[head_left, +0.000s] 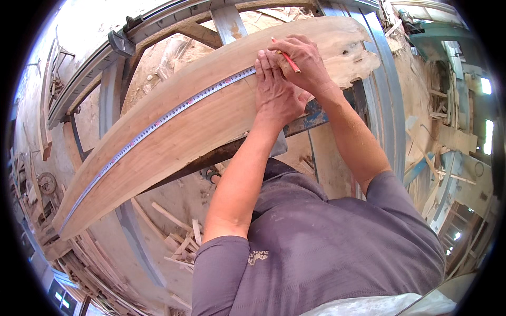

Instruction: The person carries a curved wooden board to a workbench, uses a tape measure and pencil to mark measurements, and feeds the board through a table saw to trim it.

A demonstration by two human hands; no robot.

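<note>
A long, curved, pale wooden board (174,126) lies slantwise before me, with a ragged, holed edge at its right end. Along it runs the white blade of a tape measure (192,100), from the board's left tip to my left hand (278,95). That hand bears down on the tape, fingers stretched across it and thumb apart; whatever part of the tape measure lies beneath is hidden. My right hand (305,59) is closed around a red pencil (287,59), just right of the left fingers and close over the board. The pencil's contact with the wood cannot be made out.
A metal-railed frame (153,32) runs behind the board, and grey steel beams (387,89) stand at its right. Scrap wood strips (179,237) litter the floor below. Green machinery (437,39) is at the far right, and a small wheel (46,183) at far left.
</note>
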